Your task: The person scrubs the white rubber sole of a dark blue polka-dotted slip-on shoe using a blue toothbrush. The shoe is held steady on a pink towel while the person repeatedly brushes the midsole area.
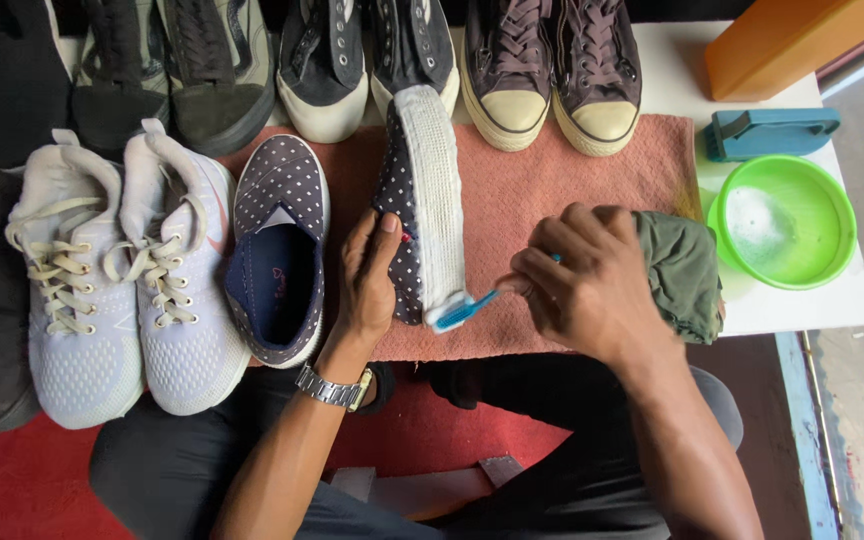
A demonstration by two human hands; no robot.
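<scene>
My left hand [367,280] grips a navy polka-dot slip-on shoe [422,200], tipped on its side with its white sole facing right, on a pink towel [542,190]. My right hand [582,280] holds a blue toothbrush [467,310] whose head touches the heel end of the sole. The matching polka-dot shoe [282,250] lies upright on the towel to the left. A silver watch sits on my left wrist.
White sneakers [117,280] lie at left. Dark and canvas shoes [552,70] line the back. An olive cloth [682,270], a green bowl [787,220] with white powder, a teal scrub brush [767,132] and an orange box [792,40] sit at right.
</scene>
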